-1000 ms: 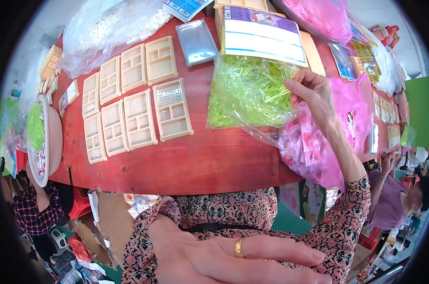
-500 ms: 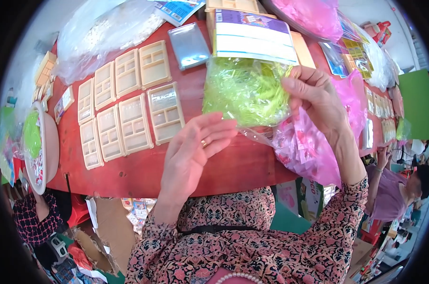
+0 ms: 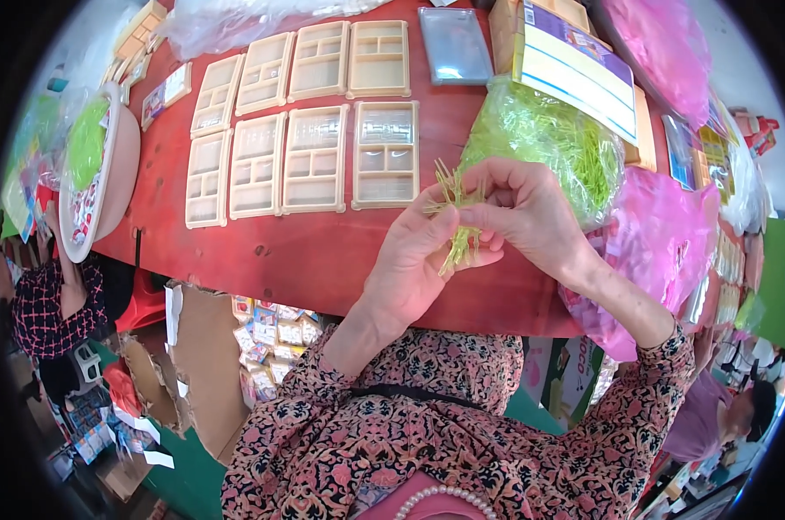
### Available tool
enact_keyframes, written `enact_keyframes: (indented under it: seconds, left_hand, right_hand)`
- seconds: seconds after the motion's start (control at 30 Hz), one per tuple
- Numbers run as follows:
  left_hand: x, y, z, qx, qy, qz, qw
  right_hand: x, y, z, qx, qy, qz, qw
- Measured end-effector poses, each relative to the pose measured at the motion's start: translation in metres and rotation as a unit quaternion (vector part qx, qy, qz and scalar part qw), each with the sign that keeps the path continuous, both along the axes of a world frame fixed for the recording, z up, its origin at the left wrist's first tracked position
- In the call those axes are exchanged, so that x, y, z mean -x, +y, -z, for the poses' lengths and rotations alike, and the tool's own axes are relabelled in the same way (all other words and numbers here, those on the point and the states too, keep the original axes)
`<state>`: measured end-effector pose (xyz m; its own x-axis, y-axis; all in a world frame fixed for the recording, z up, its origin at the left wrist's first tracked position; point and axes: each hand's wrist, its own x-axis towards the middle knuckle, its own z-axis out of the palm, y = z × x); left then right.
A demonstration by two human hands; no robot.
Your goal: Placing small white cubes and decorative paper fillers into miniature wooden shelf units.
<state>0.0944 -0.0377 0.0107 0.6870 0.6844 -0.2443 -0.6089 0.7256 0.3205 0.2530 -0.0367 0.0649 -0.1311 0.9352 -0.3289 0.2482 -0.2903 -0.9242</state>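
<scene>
A small bunch of thin yellow-green strips point(image 3: 463, 244) is held between my two hands above the red table's front edge. My left hand point(image 3: 401, 264) is closed around the lower part of the bunch. From the right, the fingers of my right hand point(image 3: 531, 217) pinch the strips near their middle. Just behind my right hand lies a clear plastic bag point(image 3: 587, 160) full of the same green strips, with a printed card lying over its far end. Left of my hands, cream compartment trays point(image 3: 282, 165) stand in two rows on the table.
A blue-grey flat case point(image 3: 455, 48) lies behind the trays. Pink plastic bags point(image 3: 661, 234) sit at the right. At the far left stands a pale basin point(image 3: 120, 165) with green material, a person beside it. An open cardboard box point(image 3: 206, 364) is below the table edge.
My right hand has left the green bag and now holds a bunch of strips. My left hand, formerly open, has closed on them too. The view has shifted, moving the table's contents across it.
</scene>
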Motion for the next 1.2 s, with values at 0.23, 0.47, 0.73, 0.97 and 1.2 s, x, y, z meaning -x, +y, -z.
enact_keyframes:
  seconds: [0.23,0.47,0.73,0.97,1.2]
  left_hand:
    - [0.014,0.003,0.005,-0.016,0.064,-0.015,0.998]
    - [0.018,0.002,0.008,-0.029,0.112,0.001,0.993]
    - [0.024,0.002,0.013,-0.089,0.188,-0.047,0.977]
    - [0.056,-0.002,0.014,-0.036,0.118,0.004,0.992]
    - [0.094,-0.014,0.024,-0.02,0.119,-0.059,0.991]
  right_hand:
    - [-0.005,0.011,-0.007,-0.019,0.001,-0.024,1.0]
    - [-0.003,0.012,-0.002,-0.012,-0.018,-0.035,0.999]
    - [0.005,0.015,-0.007,-0.05,-0.11,-0.107,0.987]
    - [0.0,0.027,-0.006,-0.078,-0.179,-0.101,0.976]
    - [0.007,0.03,0.031,-0.292,-0.406,-0.244,0.831]
